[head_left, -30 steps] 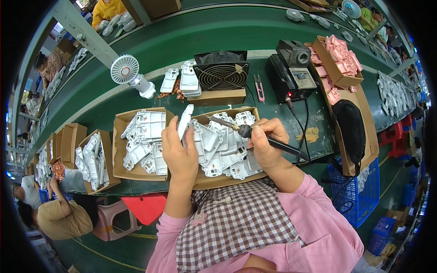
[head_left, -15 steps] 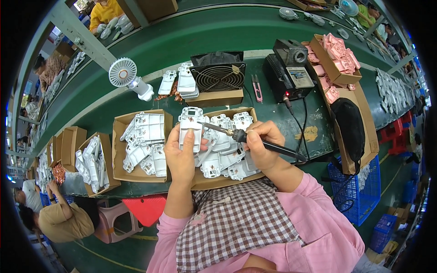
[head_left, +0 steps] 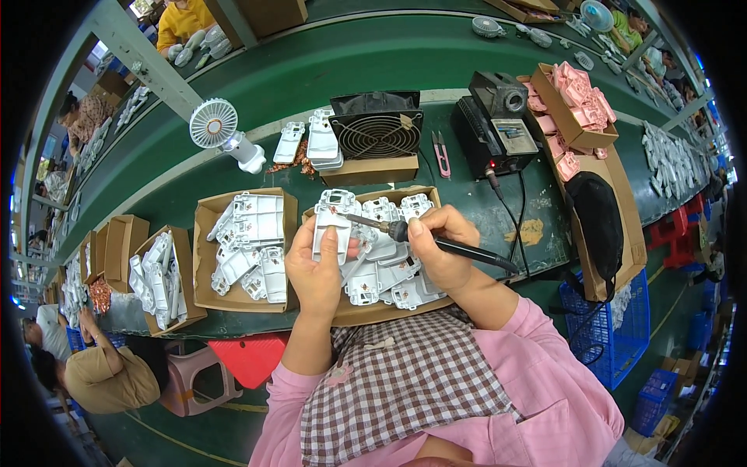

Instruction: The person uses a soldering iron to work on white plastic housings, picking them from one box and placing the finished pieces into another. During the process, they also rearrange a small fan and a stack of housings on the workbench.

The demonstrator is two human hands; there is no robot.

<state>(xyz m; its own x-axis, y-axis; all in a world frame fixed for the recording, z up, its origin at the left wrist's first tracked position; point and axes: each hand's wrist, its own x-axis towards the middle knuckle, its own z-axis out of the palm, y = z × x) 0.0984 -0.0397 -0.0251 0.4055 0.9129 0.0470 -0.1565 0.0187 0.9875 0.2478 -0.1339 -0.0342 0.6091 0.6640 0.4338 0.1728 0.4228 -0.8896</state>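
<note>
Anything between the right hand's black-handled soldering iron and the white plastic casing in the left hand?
Nothing visible. The black-handled soldering iron in the right hand has its metal tip at the upper part of the white plastic casing; the left hand has its thumb lower, clear of the tip. Contact is unclear.

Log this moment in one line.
left hand: holds white plastic part | right hand: holds soldering iron, tip near part's upper end | nearby: cardboard box of white parts

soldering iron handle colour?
The soldering iron handle is black, clearest in the head view.
</note>
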